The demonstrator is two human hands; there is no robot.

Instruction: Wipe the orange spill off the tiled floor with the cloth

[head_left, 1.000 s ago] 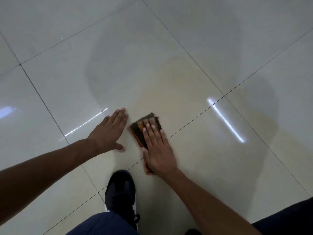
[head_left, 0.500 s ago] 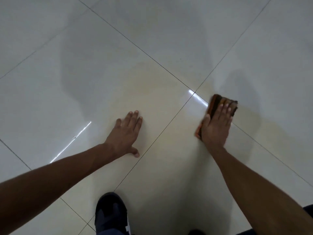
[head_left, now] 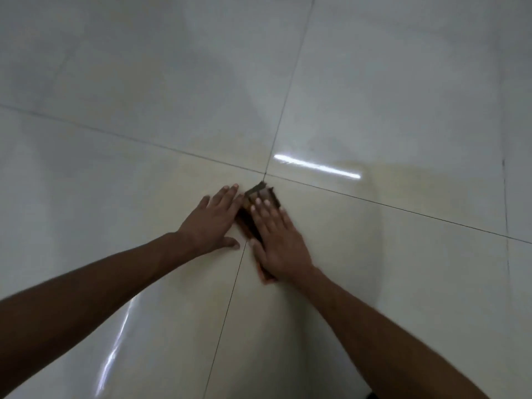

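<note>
A folded dark brown and orange cloth [head_left: 260,194] lies flat on the glossy pale tiled floor [head_left: 374,82], just below the crossing of four tiles. My right hand [head_left: 276,240] presses on it with straight fingers and hides most of it. My left hand [head_left: 211,223] lies flat on the tile right beside the cloth's left edge, fingers straight, holding nothing. A faint yellowish orange film [head_left: 331,214] spreads over the tiles around both hands.
Dark grout lines cross at a joint [head_left: 264,174] just beyond the cloth. A bright light streak [head_left: 316,167] reflects on the floor to the right. Both forearms reach in from the bottom corners.
My right hand has slid the cloth back from the right to beside my left hand. The view has swung, and the shoe at the bottom is out of sight.
</note>
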